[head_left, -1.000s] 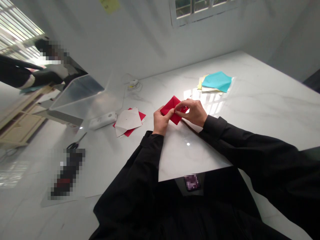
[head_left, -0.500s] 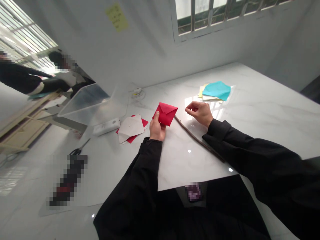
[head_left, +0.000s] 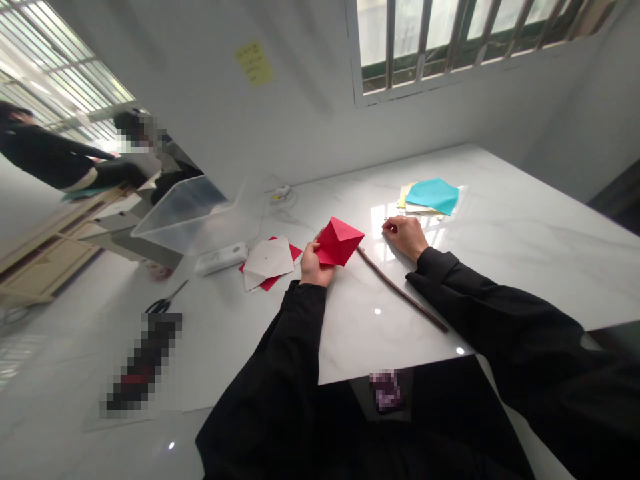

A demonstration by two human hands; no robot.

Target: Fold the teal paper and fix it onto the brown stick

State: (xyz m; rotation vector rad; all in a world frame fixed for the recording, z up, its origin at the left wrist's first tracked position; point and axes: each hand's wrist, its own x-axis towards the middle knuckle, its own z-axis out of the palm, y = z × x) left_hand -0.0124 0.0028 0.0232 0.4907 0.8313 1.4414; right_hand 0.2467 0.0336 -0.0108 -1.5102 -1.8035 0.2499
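My left hand [head_left: 316, 268] grips a red paper envelope [head_left: 341, 244] by its left side, thumb on top, above the table. The envelope's pointed flap stands raised at its upper edge. To the right, my right hand [head_left: 407, 238] is closed with thumb and forefinger pinched together, apart from the envelope. What lies between those fingertips, if anything, is too small to make out. A thin brown stick [head_left: 403, 291] lies slanting on the table between my arms, one end near the envelope's right corner.
Left of my left hand lie white and red envelopes [head_left: 269, 261], beside a white power strip [head_left: 221, 258]. Blue and yellow paper pieces [head_left: 433, 196] lie at the back. Further left are scissors [head_left: 161, 305] and a clear plastic bin [head_left: 175, 217]. Two people sit beyond.
The envelope's flap, folded down before, is now lifted up. My right hand stays pinched beside it. The whole view has shifted slightly.
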